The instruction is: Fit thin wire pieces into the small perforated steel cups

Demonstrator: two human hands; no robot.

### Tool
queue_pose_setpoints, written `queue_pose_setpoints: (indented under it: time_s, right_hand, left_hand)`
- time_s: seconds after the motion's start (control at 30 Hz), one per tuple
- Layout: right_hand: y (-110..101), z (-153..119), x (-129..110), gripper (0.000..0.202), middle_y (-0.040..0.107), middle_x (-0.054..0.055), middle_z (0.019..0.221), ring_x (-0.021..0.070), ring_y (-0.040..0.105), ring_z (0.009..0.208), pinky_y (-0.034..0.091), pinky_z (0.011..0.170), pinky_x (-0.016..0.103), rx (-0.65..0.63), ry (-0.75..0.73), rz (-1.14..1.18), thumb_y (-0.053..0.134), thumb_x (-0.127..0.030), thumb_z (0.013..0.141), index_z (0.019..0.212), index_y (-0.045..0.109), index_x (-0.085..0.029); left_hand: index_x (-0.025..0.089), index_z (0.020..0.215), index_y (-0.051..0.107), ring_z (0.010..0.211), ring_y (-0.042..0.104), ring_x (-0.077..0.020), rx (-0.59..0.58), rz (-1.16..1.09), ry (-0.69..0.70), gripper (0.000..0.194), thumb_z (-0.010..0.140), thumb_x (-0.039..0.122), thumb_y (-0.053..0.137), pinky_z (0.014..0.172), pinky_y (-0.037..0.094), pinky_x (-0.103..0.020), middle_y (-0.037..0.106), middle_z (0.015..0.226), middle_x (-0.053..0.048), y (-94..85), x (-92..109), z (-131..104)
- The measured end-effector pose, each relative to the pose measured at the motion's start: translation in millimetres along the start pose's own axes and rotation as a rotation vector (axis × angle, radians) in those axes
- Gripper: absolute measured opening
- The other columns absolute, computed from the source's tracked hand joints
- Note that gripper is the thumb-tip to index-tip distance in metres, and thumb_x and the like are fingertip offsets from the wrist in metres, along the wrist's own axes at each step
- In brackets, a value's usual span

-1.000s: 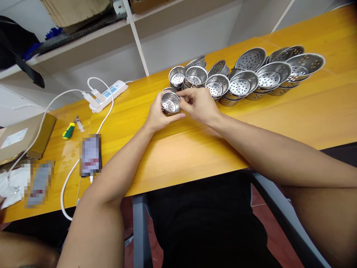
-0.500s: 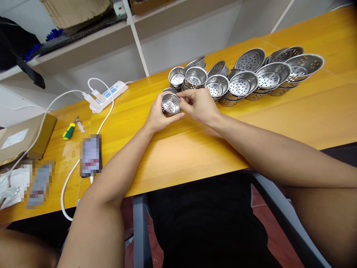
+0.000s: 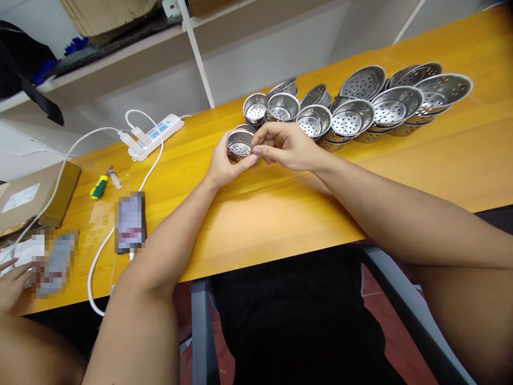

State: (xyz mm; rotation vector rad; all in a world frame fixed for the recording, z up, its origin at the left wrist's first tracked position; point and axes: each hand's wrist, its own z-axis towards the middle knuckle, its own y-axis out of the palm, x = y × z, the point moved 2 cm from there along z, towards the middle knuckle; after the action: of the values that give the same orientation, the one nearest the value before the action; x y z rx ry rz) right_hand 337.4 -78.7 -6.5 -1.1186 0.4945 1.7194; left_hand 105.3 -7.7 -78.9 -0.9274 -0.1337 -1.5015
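My left hand [image 3: 223, 164] is curled round a small perforated steel strainer basket [image 3: 239, 143], its thumb along the near side. The basket's mouth faces up toward me and its holed bottom shows. At its right rim my right hand [image 3: 285, 145] is closed in a pinch, thumb against fingertips. Whatever lies between those fingertips is too small to make out. Just behind the held basket the rim of another one [image 3: 245, 128] peeks out. Beyond my hands several more perforated baskets [image 3: 352, 118] stand in rows, some stacked, with thin wires across some of them.
A white power strip [image 3: 158, 136] with plugged-in cables lies at the back left. Nearer are a green and yellow screwdriver [image 3: 100, 186], a charging phone [image 3: 131, 223] and a cardboard box [image 3: 38, 195]. Another person's hand [image 3: 14, 286] rests at the left table edge.
The basket in my left hand has shifted slightly left and tilted. My right fingertips now cover its right rim. Another person's hand has come in at the far left.
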Motion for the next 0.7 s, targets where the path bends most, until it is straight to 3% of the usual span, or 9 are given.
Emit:
queue_pose_setpoints:
  time_s: [0.27, 0.7]
  right_hand:
    - [6.4, 4.1, -2.4, 0.076, 0.071, 0.001, 0.071, 0.0199, 0.062, 0.059, 0.05, 0.052, 0.037, 0.122, 0.132, -0.071, 0.104, -0.095, 0.073, 0.091, 0.075, -0.027]
    - [6.4, 3.4, -3.6, 0.074, 0.075, 0.006, 0.074, 0.018, 0.06, 0.058, 0.048, 0.051, 0.036, 0.112, 0.13, -0.087, 0.104, -0.092, 0.077, 0.088, 0.077, -0.023]
  left_hand:
    - [0.028, 0.165, 0.051, 0.139, 0.083, -0.035, -0.007, 0.058, 0.021, 0.097, 0.099, 0.092, 0.079, 0.124, 0.068, -0.057, 0.077, 0.153, -0.015, 6.5, 2.2, -1.3]
    - [0.025, 0.163, 0.054, 0.137, 0.083, -0.0355, -0.005, 0.113, -0.004, 0.094, 0.098, 0.088, 0.081, 0.124, 0.068, -0.059, 0.078, 0.15, -0.016, 6.4, 5.7, -1.8]
